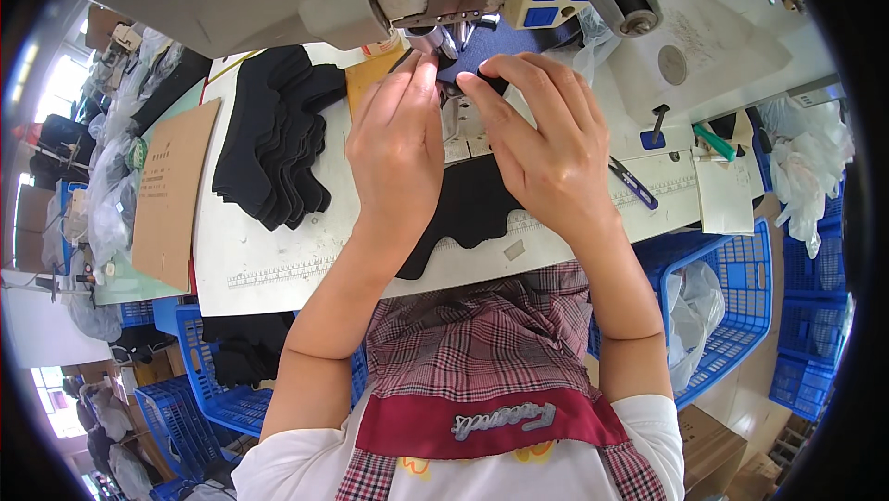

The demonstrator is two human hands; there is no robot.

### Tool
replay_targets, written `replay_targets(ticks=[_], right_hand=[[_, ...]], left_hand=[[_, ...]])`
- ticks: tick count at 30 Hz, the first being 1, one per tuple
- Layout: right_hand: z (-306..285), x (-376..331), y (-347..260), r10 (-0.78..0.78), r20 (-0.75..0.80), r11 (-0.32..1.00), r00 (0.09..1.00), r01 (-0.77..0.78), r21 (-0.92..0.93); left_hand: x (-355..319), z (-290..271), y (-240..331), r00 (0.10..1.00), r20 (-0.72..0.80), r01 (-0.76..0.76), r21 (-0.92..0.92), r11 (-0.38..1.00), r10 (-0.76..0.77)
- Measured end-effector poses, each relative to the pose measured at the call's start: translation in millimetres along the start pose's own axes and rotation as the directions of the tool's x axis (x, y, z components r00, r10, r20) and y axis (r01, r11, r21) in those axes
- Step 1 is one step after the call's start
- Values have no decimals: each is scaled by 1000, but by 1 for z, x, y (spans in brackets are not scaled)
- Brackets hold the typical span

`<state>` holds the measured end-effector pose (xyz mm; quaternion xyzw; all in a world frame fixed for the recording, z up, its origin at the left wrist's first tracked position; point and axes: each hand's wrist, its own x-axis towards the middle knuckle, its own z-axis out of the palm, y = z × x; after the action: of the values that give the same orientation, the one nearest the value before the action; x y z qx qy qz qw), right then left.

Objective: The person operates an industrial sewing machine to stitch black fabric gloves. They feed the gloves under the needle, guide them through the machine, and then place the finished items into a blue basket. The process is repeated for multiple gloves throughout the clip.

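Observation:
Both my hands work close under the sewing machine head (444,24), at its presser foot and needle area. My left hand (398,144) has its fingers together, pinching the left edge of a dark fabric piece (505,43). The fingers of my right hand (551,149) curl over and grip the right edge of this piece; the fingertips hide part of it. Between my wrists a black cut piece (463,209) with a wavy edge lies on the white table (306,251). Left of my left hand sits a stack of black cut pieces (273,140) of similar shape.
Thread snips (634,183) lie right of my right wrist, beside a printed ruler strip. A cardboard sheet (174,195) leans at the table's left. Blue baskets stand below on both sides, the right basket (718,306) holding clear plastic. The machine's handwheel side (639,15) rises at upper right.

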<state>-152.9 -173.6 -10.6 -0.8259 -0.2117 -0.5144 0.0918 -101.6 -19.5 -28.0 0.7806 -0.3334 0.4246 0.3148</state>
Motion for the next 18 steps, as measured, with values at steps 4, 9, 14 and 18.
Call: replay_targets(ticks=[4,9,14,18], right_hand=[[6,-2,4,-3,-42,1000,999,3,-4],[10,0,8,6,-81,1000,997,-7,-16],[15,1,14,24,-115,999,993,-21,30],[22,0,18,60,-145,995,988,-48,85]], left_hand=[[3,-1,3,999,32,22,11,1000,-22],[6,1,0,999,44,10,50,999,-12],[14,0,2,993,99,51,92,994,-60],[18,2,1,992,106,54,111,992,-66]])
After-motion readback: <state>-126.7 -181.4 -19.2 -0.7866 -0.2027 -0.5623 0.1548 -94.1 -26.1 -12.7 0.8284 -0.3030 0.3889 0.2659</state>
